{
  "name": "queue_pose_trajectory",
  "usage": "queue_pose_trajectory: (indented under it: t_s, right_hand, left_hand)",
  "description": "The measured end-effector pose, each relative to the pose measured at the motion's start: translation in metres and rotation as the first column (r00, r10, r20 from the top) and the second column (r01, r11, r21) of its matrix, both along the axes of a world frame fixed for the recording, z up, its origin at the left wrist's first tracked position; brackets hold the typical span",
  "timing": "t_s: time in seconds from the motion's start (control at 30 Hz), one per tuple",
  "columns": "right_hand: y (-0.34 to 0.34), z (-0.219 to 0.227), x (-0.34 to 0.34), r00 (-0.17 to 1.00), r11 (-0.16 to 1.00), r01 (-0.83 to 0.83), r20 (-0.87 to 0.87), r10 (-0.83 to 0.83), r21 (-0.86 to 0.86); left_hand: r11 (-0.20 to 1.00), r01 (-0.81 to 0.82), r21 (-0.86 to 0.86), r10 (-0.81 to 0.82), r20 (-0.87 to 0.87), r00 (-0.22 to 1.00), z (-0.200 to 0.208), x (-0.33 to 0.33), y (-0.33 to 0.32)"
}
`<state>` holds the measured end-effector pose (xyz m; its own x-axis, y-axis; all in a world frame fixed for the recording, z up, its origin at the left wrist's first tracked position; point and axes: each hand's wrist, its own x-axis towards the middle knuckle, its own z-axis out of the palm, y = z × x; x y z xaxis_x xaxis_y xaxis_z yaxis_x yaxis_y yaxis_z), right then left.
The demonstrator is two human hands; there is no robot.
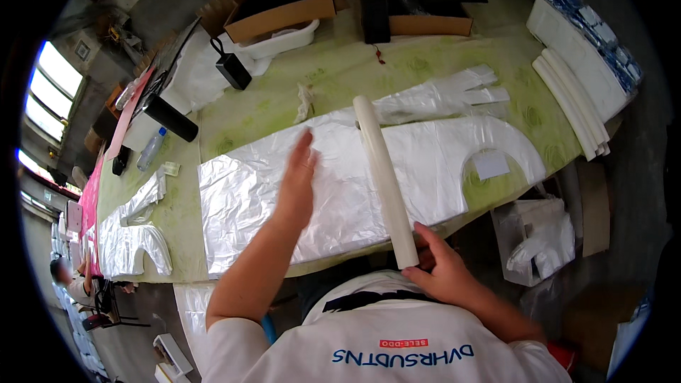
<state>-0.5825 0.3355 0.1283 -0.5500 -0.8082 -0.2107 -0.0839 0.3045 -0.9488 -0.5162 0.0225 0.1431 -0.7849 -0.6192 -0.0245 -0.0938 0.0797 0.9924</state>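
Note:
A shiny white plastic sheet (269, 191), shaped like an apron with a rounded cut-out at its right end, lies spread on the table before me. A long off-white tube (386, 177) slants across its middle, its near end at the table's front edge. My right hand (443, 269) grips that near end, thumb and fingers closed around it. Over the sheet's left half, my left hand (298, 181) is held edge-on with its fingers stretched out and holds nothing. Whether it touches the plastic I cannot tell. A small white card (491, 164) lies inside the cut-out.
More folded plastic (443, 96) lies behind the sheet, and a smaller plastic piece (138, 230) at left. Several off-white tubes (571, 103) lie at right. A bottle (151, 149) and black cylinder (170, 118) stand at left; cardboard boxes (280, 7) line the back. A person (78, 284) sits far left.

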Motion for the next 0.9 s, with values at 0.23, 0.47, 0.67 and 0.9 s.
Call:
queue_pose_trajectory:
  t_s: [0.23, 0.47, 0.67, 0.9]
  right_hand:
    - [-0.018, -0.017, 0.001, 0.999, 0.994, -0.045, 0.004, 0.046, -0.102]
    - [-0.003, -0.018, 0.003, 0.990, 0.999, -0.020, 0.137, 0.026, -0.042]
    - [0.001, -0.021, -0.004, 0.977, 0.999, -0.050, 0.207, 0.053, -0.016]
    - [0.006, -0.030, -0.005, 0.900, 0.995, -0.070, 0.427, 0.092, -0.067]
  left_hand:
    - [0.592, 0.049, -0.804, 0.100, 0.133, 0.986, -0.015, -0.023, -0.028]
    - [0.627, 0.337, -0.703, 0.323, 0.627, 0.708, -0.021, -0.093, -0.125]
    - [0.442, 0.214, -0.871, 0.448, 0.422, 0.788, -0.048, -0.135, -0.254]
    - [0.772, 0.021, -0.636, 0.082, 0.133, 0.988, -0.012, -0.097, -0.142]
